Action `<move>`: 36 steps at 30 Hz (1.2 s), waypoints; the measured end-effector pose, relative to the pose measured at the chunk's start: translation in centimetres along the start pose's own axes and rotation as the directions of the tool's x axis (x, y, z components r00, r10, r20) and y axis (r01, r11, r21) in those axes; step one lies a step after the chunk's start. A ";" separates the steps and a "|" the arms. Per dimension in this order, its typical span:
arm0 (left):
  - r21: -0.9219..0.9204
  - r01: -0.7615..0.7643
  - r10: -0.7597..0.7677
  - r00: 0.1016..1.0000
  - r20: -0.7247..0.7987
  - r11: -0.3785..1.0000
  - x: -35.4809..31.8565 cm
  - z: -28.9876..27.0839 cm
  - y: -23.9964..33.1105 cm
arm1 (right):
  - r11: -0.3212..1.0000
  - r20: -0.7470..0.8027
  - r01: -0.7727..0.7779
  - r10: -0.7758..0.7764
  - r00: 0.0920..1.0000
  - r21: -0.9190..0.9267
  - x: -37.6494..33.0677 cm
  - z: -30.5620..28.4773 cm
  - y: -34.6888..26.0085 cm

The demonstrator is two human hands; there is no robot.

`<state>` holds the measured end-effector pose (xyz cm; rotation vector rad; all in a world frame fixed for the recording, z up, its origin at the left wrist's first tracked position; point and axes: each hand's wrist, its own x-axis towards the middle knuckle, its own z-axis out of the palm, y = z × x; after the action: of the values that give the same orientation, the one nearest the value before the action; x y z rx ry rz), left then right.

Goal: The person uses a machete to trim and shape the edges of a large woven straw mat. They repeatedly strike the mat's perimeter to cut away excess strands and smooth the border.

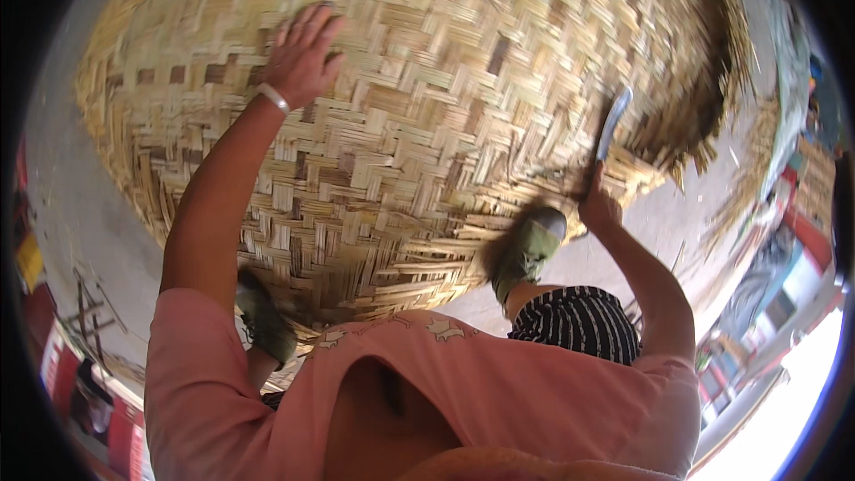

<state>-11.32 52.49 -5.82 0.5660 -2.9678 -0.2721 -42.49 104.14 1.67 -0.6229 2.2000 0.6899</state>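
Observation:
A large woven mat of split bamboo strips (392, 151) spreads across the floor in front of me, its right side curling up into a raised edge. My left hand (303, 53), with a pale bracelet at the wrist, lies on the weave toward the upper left, fingers stretched out. At the mat's near right side, my right hand (601, 210) is wrapped round the handle of a long knife (612, 120). The blade points away from me, over the weave beside the curled edge. Whether it touches the strips I cannot tell.
My green shoes (532, 249) stand at the mat's near edge, the right one against or on it. Loose strips (748, 169) lie on the grey floor at the right, beside a pale sheet (791, 80). A dark thin-legged frame (89, 316) is at the left.

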 end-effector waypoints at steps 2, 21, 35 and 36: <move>0.005 0.025 -0.025 0.999 0.046 1.000 0.1 0.0 0.2 | 0.998 -0.091 0.047 -0.050 0.995 -0.039 0.3 1.4 0.9; 0.083 0.816 -0.799 0.530 0.283 0.571 -12.6 -4.4 18.0 | 0.152 -0.567 0.884 -0.811 -0.145 -0.443 7.0 -16.7 -27.0; 0.197 0.840 -0.811 0.385 0.441 0.506 -10.6 -4.7 19.3 | 0.235 -0.631 0.890 -0.773 -0.073 -0.390 9.5 -14.3 -28.6; 0.210 0.836 -0.811 0.380 0.445 0.507 -10.2 -4.6 19.2 | 0.243 -0.640 0.875 -0.762 -0.095 -0.420 9.5 -14.5 -28.6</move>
<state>-8.01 73.14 1.72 2.3028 -2.7327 -0.6457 -37.98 71.71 -5.18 -2.3272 1.7944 -0.6139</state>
